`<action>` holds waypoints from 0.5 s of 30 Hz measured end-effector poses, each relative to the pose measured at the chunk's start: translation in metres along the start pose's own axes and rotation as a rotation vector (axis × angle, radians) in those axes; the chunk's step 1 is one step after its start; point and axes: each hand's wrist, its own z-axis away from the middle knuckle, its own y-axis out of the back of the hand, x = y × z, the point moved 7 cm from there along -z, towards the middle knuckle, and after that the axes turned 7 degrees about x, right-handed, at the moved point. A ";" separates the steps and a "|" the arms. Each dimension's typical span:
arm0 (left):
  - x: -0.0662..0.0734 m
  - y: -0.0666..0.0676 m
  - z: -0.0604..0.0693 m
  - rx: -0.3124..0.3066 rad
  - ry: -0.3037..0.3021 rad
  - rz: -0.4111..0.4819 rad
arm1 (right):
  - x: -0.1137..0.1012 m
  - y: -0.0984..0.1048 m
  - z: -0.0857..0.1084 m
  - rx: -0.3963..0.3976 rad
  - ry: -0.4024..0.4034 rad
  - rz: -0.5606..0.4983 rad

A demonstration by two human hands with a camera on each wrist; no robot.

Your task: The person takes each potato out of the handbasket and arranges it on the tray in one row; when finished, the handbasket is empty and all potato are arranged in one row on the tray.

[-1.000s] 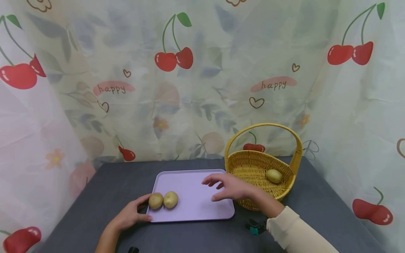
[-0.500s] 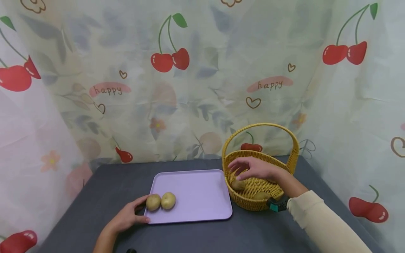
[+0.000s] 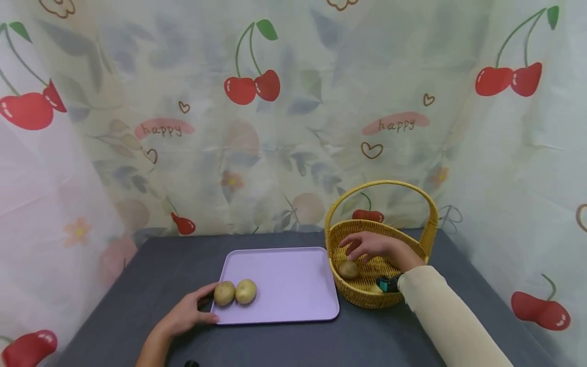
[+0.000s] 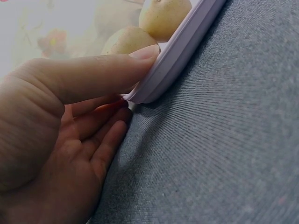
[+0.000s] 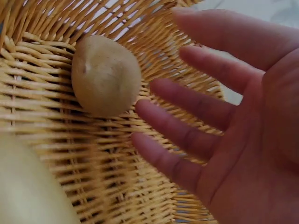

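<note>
In the head view, my left hand (image 3: 185,310) holds the left edge of a lilac tray (image 3: 293,285). Its thumb (image 4: 112,70) lies on the rim near the front corner, and the other fingers reach along the left side. Two potatoes, one browner (image 3: 224,293) and one yellower (image 3: 245,291), sit side by side on the tray by that hand. My right hand (image 3: 369,245) hovers inside a wicker basket (image 3: 367,300), fingers loosely spread and holding nothing. Just off its fingertips rests a brown potato (image 5: 106,76). Another potato (image 5: 28,186) shows partly at the lower left of the right wrist view.
The basket's tall arched handle (image 3: 385,182) rises behind my right hand. A dark grey cloth (image 3: 275,344) covers the table. Behind hangs a curtain (image 3: 293,127) printed with cherries. A small black object (image 3: 191,363) lies at the table's front.
My right hand has moved right from above the tray into the basket. A brown potato now shows beneath it there. The left hand stays at the tray's edge.
</note>
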 end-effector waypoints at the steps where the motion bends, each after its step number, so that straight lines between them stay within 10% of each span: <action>1: 0.000 0.000 0.000 -0.001 -0.008 -0.001 | 0.003 -0.003 -0.003 -0.012 -0.024 0.013; 15: 0.005 0.000 0.003 0.005 -0.010 0.021 | 0.006 -0.028 -0.009 -0.106 -0.153 0.194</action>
